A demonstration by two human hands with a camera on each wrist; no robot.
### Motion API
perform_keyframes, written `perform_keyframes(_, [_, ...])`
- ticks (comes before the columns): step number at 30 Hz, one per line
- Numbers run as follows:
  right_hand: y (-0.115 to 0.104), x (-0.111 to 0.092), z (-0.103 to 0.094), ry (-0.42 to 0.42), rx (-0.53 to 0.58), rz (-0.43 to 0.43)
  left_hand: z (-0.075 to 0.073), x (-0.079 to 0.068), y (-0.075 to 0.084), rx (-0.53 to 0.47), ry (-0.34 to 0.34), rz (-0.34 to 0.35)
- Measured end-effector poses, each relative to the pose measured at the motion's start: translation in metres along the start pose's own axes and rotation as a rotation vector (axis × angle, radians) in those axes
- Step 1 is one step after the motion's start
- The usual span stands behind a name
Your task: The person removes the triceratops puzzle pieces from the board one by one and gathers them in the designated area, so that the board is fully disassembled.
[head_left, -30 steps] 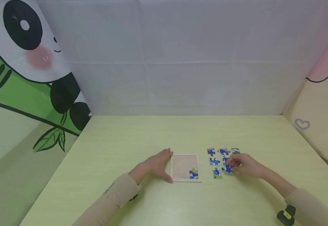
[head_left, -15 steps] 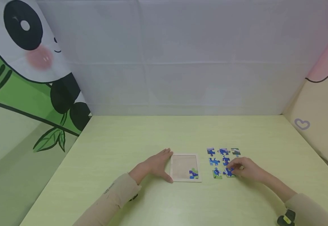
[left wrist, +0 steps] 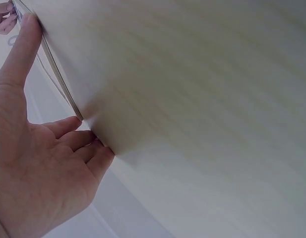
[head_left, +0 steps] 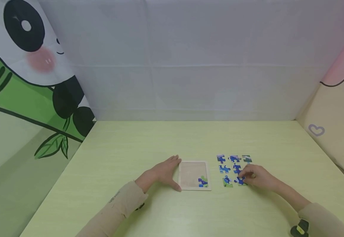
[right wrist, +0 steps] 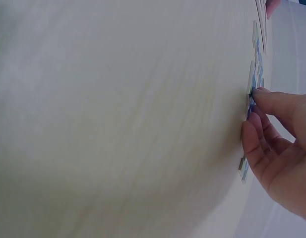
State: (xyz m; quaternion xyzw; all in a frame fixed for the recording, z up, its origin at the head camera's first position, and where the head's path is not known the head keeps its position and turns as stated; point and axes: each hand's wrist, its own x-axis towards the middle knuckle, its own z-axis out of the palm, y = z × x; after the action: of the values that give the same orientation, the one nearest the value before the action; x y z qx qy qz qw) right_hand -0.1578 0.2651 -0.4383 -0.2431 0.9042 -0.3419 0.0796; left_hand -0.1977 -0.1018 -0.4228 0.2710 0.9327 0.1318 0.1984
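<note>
My left hand (head_left: pixel 166 171) lies spread along the left side of a square wooden puzzle frame (head_left: pixel 194 189), thumb near its lower corner and fingertips near the upper one. In the left wrist view, that hand's thumb (left wrist: pixel 24 54) reaches along the frame's edge. One blue and green jigsaw piece (head_left: pixel 202 182) sits inside, in the lower right corner. To the right, my right hand (head_left: pixel 257 176) pinches a blue jigsaw piece (head_left: pixel 241 180) low over the table between thumb and fingers; the fingertips partly cover it. The right wrist view shows the right hand's thumb (right wrist: pixel 279 104) at this piece.
More jigsaw pieces lie in rows between frame and right hand, among them a blue one (head_left: pixel 221 158) at the back and a green-edged one (head_left: pixel 227 181) in front. The pale table (head_left: pixel 148 141) ends at a white cloth wall (head_left: pixel 166 89).
Over the last second my right hand has shifted slightly towards me and right, baring the upper right piece. The pinched piece has moved a little down and right. The left hand stays put.
</note>
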Motion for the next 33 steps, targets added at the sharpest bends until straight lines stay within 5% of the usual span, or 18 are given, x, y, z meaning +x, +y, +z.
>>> perform_keyframes(11, [-0.003,0.005,-0.005,-0.048,-0.015,0.030,0.001,-0.001,0.000,0.007,-0.005,-0.008])
perform_keyframes(18, [-0.015,0.024,-0.008,-0.074,-0.012,-0.059,0.001,0.000,0.000,0.001,0.000,0.004])
perform_keyframes(33, [-0.061,0.072,0.036,-0.138,0.068,-0.077,0.003,0.002,-0.005,-0.001,0.009,0.012])
